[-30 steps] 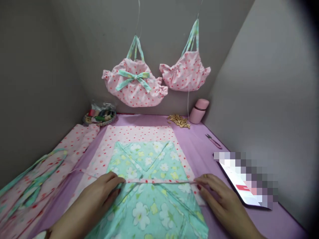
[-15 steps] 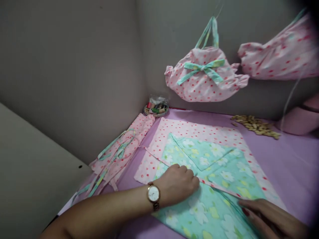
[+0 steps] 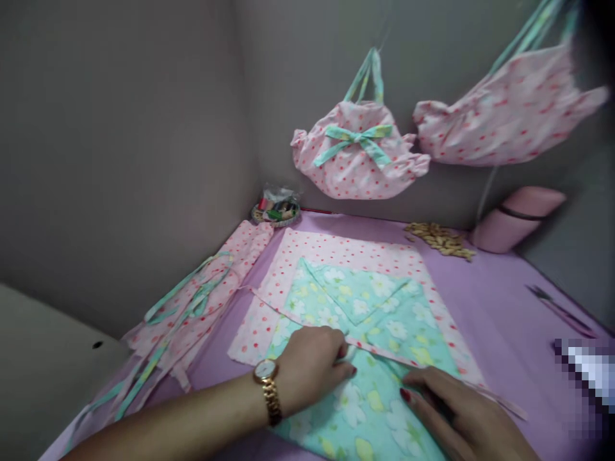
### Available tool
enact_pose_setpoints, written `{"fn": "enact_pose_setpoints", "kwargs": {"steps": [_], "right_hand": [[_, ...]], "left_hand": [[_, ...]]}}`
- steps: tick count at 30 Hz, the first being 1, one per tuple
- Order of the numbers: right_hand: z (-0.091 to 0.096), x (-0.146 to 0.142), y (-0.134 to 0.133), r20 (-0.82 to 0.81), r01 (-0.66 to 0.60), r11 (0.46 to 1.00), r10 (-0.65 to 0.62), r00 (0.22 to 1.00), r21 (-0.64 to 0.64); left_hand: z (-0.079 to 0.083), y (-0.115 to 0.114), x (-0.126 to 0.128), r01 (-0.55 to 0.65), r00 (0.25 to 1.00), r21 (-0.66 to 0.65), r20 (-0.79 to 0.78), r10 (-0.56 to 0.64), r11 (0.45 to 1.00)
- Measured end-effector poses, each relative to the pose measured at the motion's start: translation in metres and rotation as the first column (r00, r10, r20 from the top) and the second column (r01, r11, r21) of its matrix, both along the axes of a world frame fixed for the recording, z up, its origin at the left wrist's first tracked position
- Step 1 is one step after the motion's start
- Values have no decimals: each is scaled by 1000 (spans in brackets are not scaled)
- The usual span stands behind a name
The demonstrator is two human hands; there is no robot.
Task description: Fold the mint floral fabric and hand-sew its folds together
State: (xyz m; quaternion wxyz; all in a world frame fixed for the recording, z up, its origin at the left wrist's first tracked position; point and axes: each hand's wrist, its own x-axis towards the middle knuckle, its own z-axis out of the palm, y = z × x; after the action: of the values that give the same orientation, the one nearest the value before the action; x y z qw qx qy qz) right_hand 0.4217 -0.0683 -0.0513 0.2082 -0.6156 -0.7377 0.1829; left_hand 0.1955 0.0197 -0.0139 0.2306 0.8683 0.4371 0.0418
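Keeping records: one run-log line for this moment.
left hand: at pink dotted fabric strip; right hand: at strip; beneath: green floral cloth

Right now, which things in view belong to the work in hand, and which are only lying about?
Seems to belong:
pink dotted strip
green floral cloth, under left hand and right hand
pink dotted cloth beneath

Seems only lying about:
thread basket
peanut-like pile
pink flask
snips
dotted pieces with ties

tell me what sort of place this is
It looks like a small sewing corner: there are thread spools in a little basket, what appear to be thread snips, and mint floral fabric spread out.
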Motion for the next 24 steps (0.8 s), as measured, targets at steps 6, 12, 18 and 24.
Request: {"fn": "enact_pose_setpoints", "kwargs": {"steps": [6, 12, 18, 24], "right_hand": [[23, -2, 4, -52, 169, 983, -166, 985, 66], [23, -2, 7, 10, 161, 984, -162, 987, 76], [21, 0, 8, -9, 174, 984, -173, 985, 27], [24, 5, 4, -13, 185, 982, -185, 983, 26]], "left_hand": [[-1, 1, -9, 43, 961, -315, 273, 48, 948], [-9, 7, -2, 220, 878, -801, 411, 245, 557], [4, 4, -3, 328, 903, -778, 425, 64, 535], [17, -1, -6, 385, 891, -357, 383, -242, 851]]}}
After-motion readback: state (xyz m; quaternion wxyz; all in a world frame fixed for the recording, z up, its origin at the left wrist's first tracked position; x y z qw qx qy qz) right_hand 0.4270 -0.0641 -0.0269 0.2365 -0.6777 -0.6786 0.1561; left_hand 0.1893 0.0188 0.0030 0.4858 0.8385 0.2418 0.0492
